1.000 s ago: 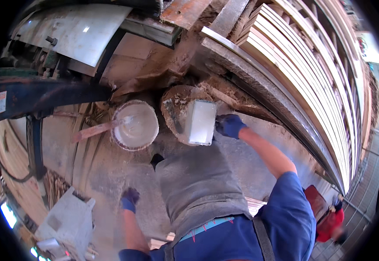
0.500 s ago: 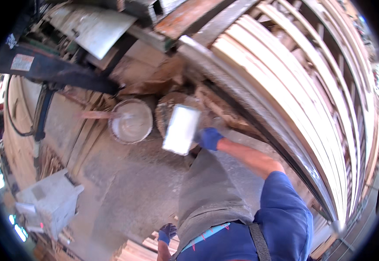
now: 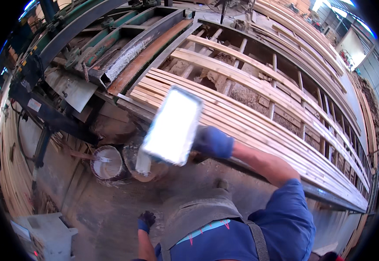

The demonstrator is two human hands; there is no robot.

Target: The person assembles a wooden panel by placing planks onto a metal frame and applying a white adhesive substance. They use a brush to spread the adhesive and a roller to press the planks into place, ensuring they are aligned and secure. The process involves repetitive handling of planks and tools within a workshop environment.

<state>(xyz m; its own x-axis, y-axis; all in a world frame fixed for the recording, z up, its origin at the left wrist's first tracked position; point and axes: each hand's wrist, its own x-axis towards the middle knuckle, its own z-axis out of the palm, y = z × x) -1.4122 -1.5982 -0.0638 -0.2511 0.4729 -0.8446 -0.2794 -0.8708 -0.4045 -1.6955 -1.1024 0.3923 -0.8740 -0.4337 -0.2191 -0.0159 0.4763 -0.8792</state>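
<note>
My right hand [image 3: 215,142], in a blue glove, is closed at the right side of a bright white rectangular block-like thing [image 3: 174,126]. Glare washes out its surface, so I cannot tell its exact kind. It is raised and tilted in front of the stacked boards [image 3: 241,130]. A short pale strip [image 3: 143,163] shows under its lower left corner; whether the two are joined I cannot tell. Low beside my body hangs my left hand [image 3: 146,219], in a dark glove with a blue cuff, fingers loosely apart and holding nothing.
A bucket of whitish stuff [image 3: 108,162] with a stick in it stands by a round brown stump-like thing [image 3: 154,172]. Long slatted racking with boards fills the right. Machine framing [image 3: 63,52] rises at upper left; a grey metal box [image 3: 52,237] stands lower left.
My view has swung up toward the racking. My right hand has lifted the white rectangular thing from above the stump-like thing to before the boards. My left hand still hangs low.
</note>
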